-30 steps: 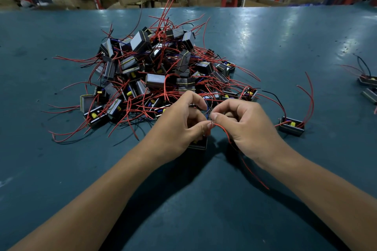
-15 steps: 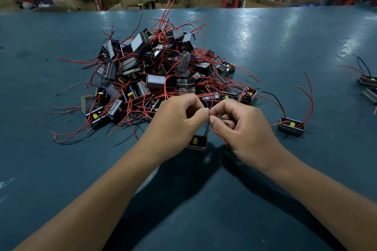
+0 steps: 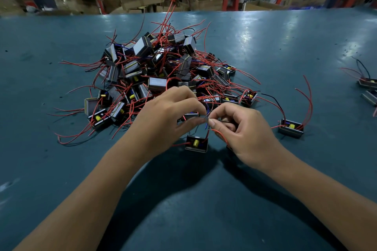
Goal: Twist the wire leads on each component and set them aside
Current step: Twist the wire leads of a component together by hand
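Wire leads (image 3: 208, 116) are pinched between the fingertips of the left hand (image 3: 165, 118) and right hand (image 3: 242, 128); the tips are blurred, twist not discernible. The component (image 3: 196, 144) hangs or rests just below on the green table (image 3: 61, 169). Behind, the pile (image 3: 159, 71) is partly hidden. A separate unit (image 3: 291, 127) lies right.

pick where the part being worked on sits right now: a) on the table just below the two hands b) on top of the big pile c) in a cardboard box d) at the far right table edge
a: the part lies on the table just under the left hand and right hand, which pinch its wires.
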Demonstrator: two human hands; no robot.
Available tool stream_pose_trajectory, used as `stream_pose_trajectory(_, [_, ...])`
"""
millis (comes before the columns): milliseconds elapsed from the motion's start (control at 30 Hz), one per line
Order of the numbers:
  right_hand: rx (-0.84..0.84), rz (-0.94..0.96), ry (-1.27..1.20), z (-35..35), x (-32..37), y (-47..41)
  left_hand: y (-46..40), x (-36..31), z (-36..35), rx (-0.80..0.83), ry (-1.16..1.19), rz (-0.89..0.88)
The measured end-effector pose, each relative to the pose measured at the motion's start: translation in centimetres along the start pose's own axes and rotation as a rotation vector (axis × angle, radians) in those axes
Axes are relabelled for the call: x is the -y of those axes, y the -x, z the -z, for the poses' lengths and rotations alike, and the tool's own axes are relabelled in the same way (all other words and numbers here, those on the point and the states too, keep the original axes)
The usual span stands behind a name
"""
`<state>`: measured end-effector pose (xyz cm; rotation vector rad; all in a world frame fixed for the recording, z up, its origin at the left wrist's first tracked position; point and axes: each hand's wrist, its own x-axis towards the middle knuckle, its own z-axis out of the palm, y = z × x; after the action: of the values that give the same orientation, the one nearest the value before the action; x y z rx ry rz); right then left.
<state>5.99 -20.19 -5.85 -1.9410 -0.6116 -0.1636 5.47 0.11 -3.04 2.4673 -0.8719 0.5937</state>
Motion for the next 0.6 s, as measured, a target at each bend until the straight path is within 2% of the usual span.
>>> stream_pose_trajectory(167, [0.017, 0.010, -0.005, 0.0, -0.1, 0.0, 0.0, 0.1, 0.0, 0.044, -0.048, -0.052])
stream_pose_trajectory(333, [0.026, 0.041, 0.009, 0.0, -0.1, 0.2, 0.1, -0.4, -0.1, 0.089, 0.035, 0.018])
stream_pose_trajectory(400, [0.017, 0.048, 0.022, 0.0, 0.0, 0.2, 0.0, -0.8, -0.4, 0.105, 0.172, 0.154])
stream_pose_trajectory(533, [0.022, 0.057, 0.057, 0.1, 0.0, 0.2, -0.3, -1.6, -0.7, 0.203, 0.849, 0.708])
stream_pose_trajectory(600, [0.033, 0.044, 0.043, 0.0, -0.1, 0.2, -0.1, -1.2, -0.6, 0.238, 0.927, 0.754])
